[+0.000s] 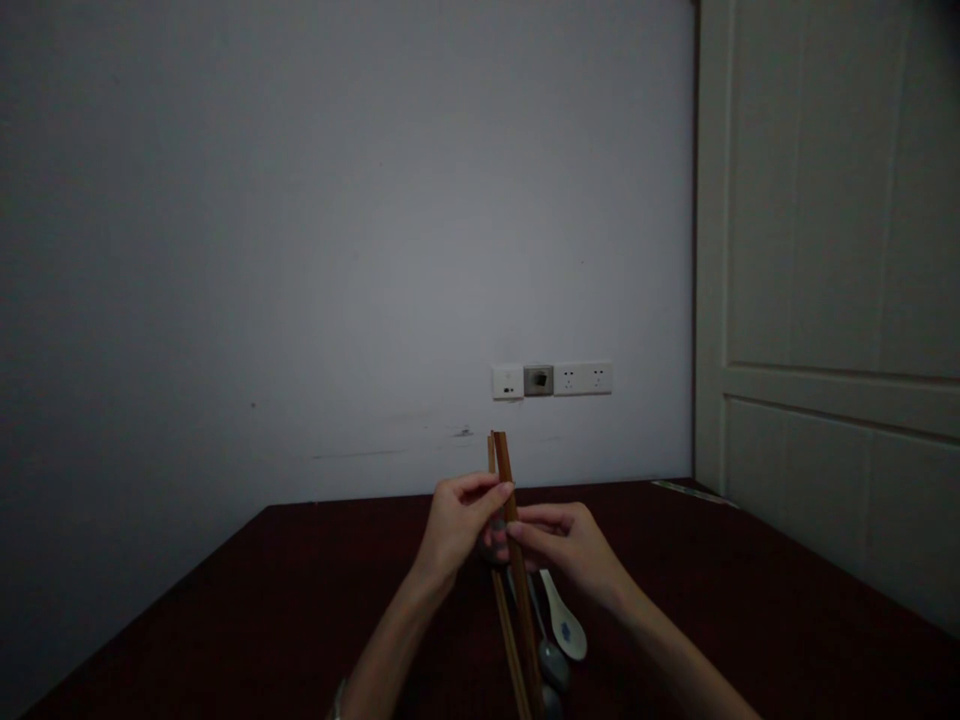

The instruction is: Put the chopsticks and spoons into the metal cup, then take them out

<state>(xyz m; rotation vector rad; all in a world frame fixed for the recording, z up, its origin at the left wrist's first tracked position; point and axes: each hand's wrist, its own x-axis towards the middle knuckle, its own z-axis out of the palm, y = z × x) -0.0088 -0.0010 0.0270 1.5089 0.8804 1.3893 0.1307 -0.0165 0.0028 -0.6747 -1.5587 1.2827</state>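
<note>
Chopsticks (504,470), a brown wooden bundle, stand near upright at lower centre of the frame, tops poking above our fingers and lower ends running down to the bottom edge. Our left hand (457,525) has its grip clamped on the chopsticks, thumb and fingertips pinching them from the left just below the tops. Our right hand (562,545) meets them from the right, slightly lower, fingers closed against the same sticks, so both grips are shut on the bundle and the two hands nearly touch. Below the right hand, a white ceramic spoon (564,618) with a small blue mark lies on the dark red counter (262,600), handle pointing up toward the hands. Just left of it, a greyish metal spoon (551,662) sits partly behind the chopsticks; too dim to tell whether it lies flat or is held. Upper part of the frame is plain grey wall, with a row of white sockets (553,380) right of centre above the chopsticks. A pale panelled door (832,300) fills the right edge. Lighting is low throughout.
</note>
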